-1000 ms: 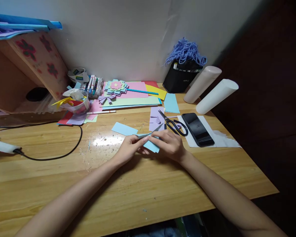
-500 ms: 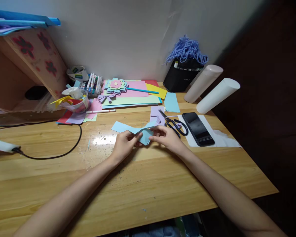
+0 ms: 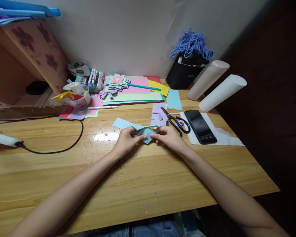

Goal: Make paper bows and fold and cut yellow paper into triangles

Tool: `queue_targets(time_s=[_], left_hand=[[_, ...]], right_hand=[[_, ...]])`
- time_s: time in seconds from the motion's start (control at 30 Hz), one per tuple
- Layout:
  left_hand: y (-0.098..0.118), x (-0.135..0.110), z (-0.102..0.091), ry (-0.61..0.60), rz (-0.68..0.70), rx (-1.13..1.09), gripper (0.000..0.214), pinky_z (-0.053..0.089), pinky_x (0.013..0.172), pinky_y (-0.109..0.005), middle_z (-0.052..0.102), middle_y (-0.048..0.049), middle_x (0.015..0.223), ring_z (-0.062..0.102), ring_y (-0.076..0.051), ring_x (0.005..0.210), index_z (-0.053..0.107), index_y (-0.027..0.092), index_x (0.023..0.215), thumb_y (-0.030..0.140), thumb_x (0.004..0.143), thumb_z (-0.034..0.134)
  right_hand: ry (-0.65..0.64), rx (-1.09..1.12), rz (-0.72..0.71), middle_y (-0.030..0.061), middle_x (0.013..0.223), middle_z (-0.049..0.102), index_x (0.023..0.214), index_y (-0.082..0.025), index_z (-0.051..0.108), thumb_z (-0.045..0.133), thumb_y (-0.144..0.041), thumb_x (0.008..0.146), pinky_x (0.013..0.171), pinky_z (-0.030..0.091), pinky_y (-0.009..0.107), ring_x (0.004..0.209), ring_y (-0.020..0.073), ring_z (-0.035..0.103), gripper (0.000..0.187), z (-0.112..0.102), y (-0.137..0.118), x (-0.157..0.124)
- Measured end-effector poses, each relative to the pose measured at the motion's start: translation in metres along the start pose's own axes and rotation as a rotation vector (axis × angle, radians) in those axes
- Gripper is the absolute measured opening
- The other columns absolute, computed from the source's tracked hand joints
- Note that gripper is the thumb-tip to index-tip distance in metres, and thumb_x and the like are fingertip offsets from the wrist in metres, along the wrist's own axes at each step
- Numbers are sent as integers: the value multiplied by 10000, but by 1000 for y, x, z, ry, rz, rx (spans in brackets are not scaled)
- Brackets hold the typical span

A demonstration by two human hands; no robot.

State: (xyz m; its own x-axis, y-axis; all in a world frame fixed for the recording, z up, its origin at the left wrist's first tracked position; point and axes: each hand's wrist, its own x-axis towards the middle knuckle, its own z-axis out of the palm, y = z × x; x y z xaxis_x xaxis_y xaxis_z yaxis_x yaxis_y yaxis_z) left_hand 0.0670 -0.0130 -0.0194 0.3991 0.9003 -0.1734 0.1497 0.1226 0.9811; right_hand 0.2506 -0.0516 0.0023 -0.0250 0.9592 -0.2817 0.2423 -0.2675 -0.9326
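Head view: blue paper (image 3: 147, 133) above wooden desk (image 3: 143, 184) against white wall (image 3: 138, 33).

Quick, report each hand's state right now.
Left hand: closed, pinching the small light-blue folded paper piece.
Right hand: closed on the same piece.

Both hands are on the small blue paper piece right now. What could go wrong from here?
1. The left hand and right hand pinch the light blue paper piece from opposite sides; an uneven pull might tear or crease it.
2. The black scissors lie just beyond the right hand; a stray reach could meet the blades or knock them into the smartphone beside them.
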Motion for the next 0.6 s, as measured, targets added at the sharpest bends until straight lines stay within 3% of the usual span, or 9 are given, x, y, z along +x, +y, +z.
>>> queue_targets(time_s=[0.2,0.6], left_hand=[[8,-3,1,74,-18,72,354,482,507,-276,627,-35,587,641,-204,589,548,128,641,392,553,766],[4,-1,1,-9,12,-64,286,529,568,-270,668,-36,657,653,-170,612,607,121,708,377,644,718]], right_hand=[[25,110,28,6,507,601,701,-138,571,698,-414,667,361,348,180,391,75,509,306,6,1,0],[65,200,11,41,524,641,666,-108,599,755,-394,605,379,427,185,404,81,545,332,6,1,1]])
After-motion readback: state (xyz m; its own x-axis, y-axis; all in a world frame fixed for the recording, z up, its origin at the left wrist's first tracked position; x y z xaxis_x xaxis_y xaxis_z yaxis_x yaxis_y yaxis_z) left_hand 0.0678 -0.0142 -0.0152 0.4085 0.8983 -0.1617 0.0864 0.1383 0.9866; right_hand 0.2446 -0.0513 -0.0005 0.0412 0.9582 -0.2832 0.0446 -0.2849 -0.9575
